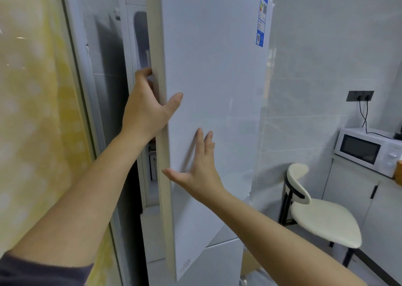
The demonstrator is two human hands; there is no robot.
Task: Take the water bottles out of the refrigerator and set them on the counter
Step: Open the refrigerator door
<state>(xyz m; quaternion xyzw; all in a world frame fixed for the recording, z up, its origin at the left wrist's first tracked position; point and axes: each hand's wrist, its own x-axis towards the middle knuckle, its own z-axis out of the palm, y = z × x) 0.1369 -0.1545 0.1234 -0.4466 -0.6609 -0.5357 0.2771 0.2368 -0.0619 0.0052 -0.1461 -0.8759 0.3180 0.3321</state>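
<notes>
Head view shows no bottles; they are presumably behind the fridge door [213,111] at frame centre. Left hand [148,109] grips the door's edge, fingers wrapped behind it. Right hand [195,168] lies open and flat on its face. Best swing it wide, clear of the chair [322,218] at lower right.

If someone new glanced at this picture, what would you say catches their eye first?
The tall white refrigerator door fills the centre, barely ajar. The left hand curls around its left edge, while the right hand lies spread flat on its front. At lower right stand a cream chair and a white microwave.
</notes>
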